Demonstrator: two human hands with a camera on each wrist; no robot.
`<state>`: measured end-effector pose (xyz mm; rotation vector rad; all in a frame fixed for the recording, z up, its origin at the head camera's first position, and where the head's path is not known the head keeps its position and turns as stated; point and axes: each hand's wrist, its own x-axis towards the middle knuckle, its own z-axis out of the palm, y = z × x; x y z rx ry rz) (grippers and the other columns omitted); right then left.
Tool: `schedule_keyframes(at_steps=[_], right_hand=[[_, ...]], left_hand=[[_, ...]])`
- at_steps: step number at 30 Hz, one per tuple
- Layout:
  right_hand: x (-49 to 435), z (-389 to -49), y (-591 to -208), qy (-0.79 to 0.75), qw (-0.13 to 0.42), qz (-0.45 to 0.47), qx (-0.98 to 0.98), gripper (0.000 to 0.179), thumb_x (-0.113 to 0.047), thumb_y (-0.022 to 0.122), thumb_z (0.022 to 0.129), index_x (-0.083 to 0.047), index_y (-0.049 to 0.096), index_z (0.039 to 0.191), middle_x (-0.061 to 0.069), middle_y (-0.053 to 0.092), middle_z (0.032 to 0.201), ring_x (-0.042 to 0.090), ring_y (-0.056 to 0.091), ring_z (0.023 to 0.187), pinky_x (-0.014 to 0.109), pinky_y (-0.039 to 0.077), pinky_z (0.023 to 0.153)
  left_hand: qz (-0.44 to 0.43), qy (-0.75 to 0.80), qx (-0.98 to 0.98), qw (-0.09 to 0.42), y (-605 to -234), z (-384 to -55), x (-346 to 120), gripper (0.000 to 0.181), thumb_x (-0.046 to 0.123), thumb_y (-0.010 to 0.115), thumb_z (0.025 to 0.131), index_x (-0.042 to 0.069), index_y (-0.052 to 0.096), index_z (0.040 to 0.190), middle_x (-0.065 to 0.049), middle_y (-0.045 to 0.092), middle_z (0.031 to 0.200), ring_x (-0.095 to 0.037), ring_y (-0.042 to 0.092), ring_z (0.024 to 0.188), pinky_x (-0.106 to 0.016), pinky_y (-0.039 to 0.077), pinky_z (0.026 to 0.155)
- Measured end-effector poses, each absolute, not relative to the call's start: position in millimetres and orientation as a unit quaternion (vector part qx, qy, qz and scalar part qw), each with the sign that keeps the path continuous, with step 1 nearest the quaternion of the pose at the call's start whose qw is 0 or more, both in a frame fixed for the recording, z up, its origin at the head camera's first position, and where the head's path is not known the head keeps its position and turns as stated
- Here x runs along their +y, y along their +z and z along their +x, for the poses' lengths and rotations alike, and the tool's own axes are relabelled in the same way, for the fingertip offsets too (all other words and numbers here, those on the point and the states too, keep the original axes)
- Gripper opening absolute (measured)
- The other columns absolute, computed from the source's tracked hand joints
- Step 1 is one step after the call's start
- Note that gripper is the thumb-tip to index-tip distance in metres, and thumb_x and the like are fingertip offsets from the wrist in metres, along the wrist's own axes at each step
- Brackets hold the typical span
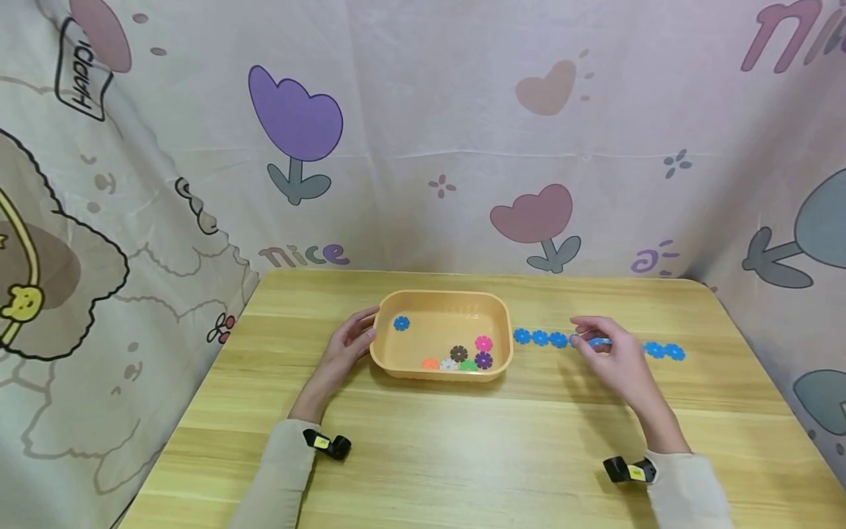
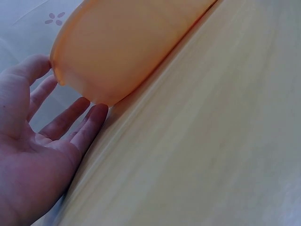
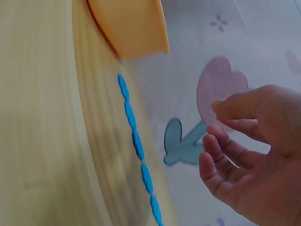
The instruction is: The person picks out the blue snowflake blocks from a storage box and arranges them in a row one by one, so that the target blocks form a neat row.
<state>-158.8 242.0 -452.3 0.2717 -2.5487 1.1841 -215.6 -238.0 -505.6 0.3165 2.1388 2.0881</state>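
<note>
On the table stands a yellow-orange plastic tray (image 1: pixel 441 373). My left hand (image 1: pixel 348 342) touches its left end; in the left wrist view the thumb is up at the rim and fingertips rest against the end wall, lower down. A row of blue notched plastic discs (image 1: pixel 540 338) runs to the right from the tray's right end, lying flat. Above the middle of that row hovers my right hand (image 1: pixel 611 356), fingers loosely bent, with nothing between thumb and fingertips in the right wrist view (image 3: pixel 249 155). It hides several discs from the head camera.
Inside the tray lie a blue disc (image 1: pixel 401 323) at the back left, and pink (image 1: pixel 484 343), brown (image 1: pixel 459 354), purple (image 1: pixel 484 360), green (image 1: pixel 468 365), white (image 1: pixel 449 364) and orange (image 1: pixel 430 364) discs towards the front right. Patterned curtains (image 1: pixel 423 147) hang behind the wooden table (image 1: pixel 449 455).
</note>
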Motion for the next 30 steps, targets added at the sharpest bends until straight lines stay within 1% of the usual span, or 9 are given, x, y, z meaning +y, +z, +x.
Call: schedule_keyframes(at_steps=[4, 11, 13, 18, 20, 26, 30], right_hand=[[228, -159, -453, 0.424, 0.156, 0.117, -0.884, 0.030, 0.001, 0.072, 0.093, -0.001, 0.069, 0.123, 0.015, 0.068, 0.105, 0.001, 0.059, 0.090, 0.012, 0.054, 0.075], [197, -159, -456, 0.461, 0.159, 0.154, -0.859, 0.030, 0.005, 0.073, 0.091, -0.001, 0.070, 0.121, 0.012, 0.068, 0.103, 0.011, 0.062, 0.092, 0.018, 0.057, 0.080], [187, -160, -455, 0.471, 0.165, 0.166, -0.850, 0.030, 0.006, 0.073, 0.091, -0.001, 0.070, 0.120, 0.012, 0.068, 0.102, 0.013, 0.062, 0.092, 0.022, 0.058, 0.081], [164, -166, -450, 0.486, 0.165, 0.193, -0.836, 0.029, 0.005, 0.073, 0.091, -0.003, 0.071, 0.119, 0.010, 0.069, 0.102, 0.017, 0.064, 0.090, 0.039, 0.061, 0.080], [155, -168, -447, 0.492, 0.159, 0.202, -0.832, 0.028, 0.004, 0.073, 0.092, -0.005, 0.072, 0.118, 0.008, 0.069, 0.102, 0.018, 0.064, 0.090, 0.043, 0.061, 0.080], [130, -177, -440, 0.507, 0.141, 0.214, -0.823, 0.029, 0.001, 0.074, 0.093, -0.009, 0.071, 0.119, 0.001, 0.067, 0.103, 0.017, 0.063, 0.093, 0.038, 0.060, 0.082], [116, -184, -439, 0.511, 0.122, 0.219, -0.822, 0.029, -0.001, 0.074, 0.093, -0.009, 0.070, 0.121, 0.001, 0.067, 0.104, 0.017, 0.063, 0.095, 0.038, 0.060, 0.082]], left_hand=[[0.104, 0.687, 0.716, 0.068, -507, -215, -238, 0.049, 0.026, 0.060, 0.106, 0.017, 0.048, 0.153, -0.016, 0.047, 0.154, -0.035, 0.049, 0.138, -0.037, 0.053, 0.103], [0.108, 0.689, 0.714, 0.068, -509, -215, -239, 0.049, 0.024, 0.059, 0.106, 0.016, 0.047, 0.153, -0.017, 0.046, 0.154, -0.037, 0.048, 0.138, -0.037, 0.052, 0.103], [0.106, 0.691, 0.712, 0.069, -508, -215, -238, 0.049, 0.024, 0.059, 0.106, 0.016, 0.047, 0.154, -0.018, 0.046, 0.154, -0.037, 0.048, 0.138, -0.036, 0.052, 0.103], [0.102, 0.693, 0.710, 0.069, -506, -214, -238, 0.049, 0.025, 0.060, 0.106, 0.016, 0.048, 0.153, -0.017, 0.047, 0.154, -0.037, 0.049, 0.138, -0.035, 0.053, 0.102], [0.100, 0.693, 0.710, 0.070, -505, -214, -238, 0.049, 0.026, 0.060, 0.106, 0.016, 0.048, 0.153, -0.017, 0.047, 0.154, -0.036, 0.049, 0.138, -0.034, 0.053, 0.102], [0.097, 0.696, 0.708, 0.072, -505, -215, -237, 0.049, 0.026, 0.061, 0.105, 0.016, 0.048, 0.152, -0.017, 0.047, 0.153, -0.036, 0.049, 0.137, -0.035, 0.053, 0.102], [0.098, 0.697, 0.707, 0.073, -505, -215, -237, 0.050, 0.025, 0.061, 0.106, 0.015, 0.048, 0.153, -0.017, 0.047, 0.153, -0.036, 0.049, 0.138, -0.034, 0.053, 0.102]])
